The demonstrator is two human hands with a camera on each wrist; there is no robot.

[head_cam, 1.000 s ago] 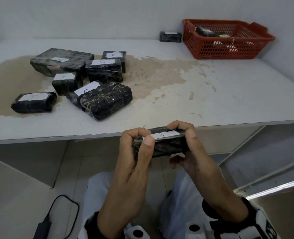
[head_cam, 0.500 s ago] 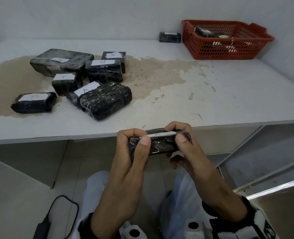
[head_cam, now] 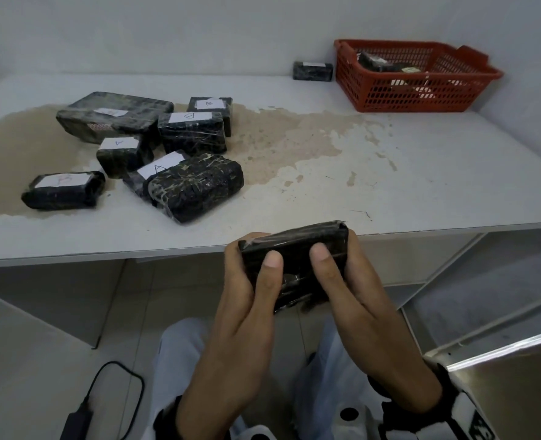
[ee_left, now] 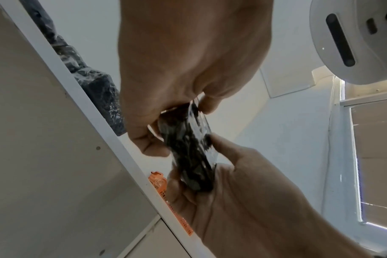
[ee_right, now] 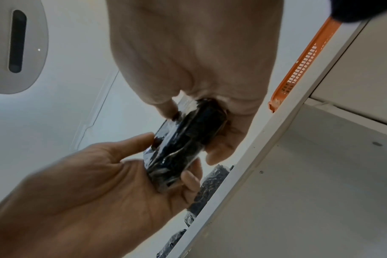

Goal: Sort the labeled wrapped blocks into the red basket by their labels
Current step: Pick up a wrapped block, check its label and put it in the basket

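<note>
The person is holding one wrapped block [head_cam: 294,252] in both hands, just off the near edge of the table [head_cam: 421,185] and above the lap. The left hand [head_cam: 247,300] is clamping the block's left end, thumb pressing the face turned toward the holder and fingers curling behind; the right hand [head_cam: 355,290] is gripping the right end in the same way. Both wrist views are confirming fingers wrapped round the block from opposite ends. No label is showing on the face toward the head camera, so the block is judged to be held for turning and inspection, the two-ended hold leaving the broad faces free to be read. Beyond the grip and to its left, a cluster of blocks [head_cam: 196,188] is lying on the table, white labels facing up, presumably so that letters can be read without lifting; several letters are too faint to confirm. Far beyond the grip and to its right, the red basket [head_cam: 412,90] is standing against the wall, already containing dark wrapped items. A single block [head_cam: 312,71] is sitting just beside the basket's left wall, outside it. The task is judged to be partway done, with the held block yet to be delivered. Slippery film wrap is posing a minor slip risk during turning
</note>
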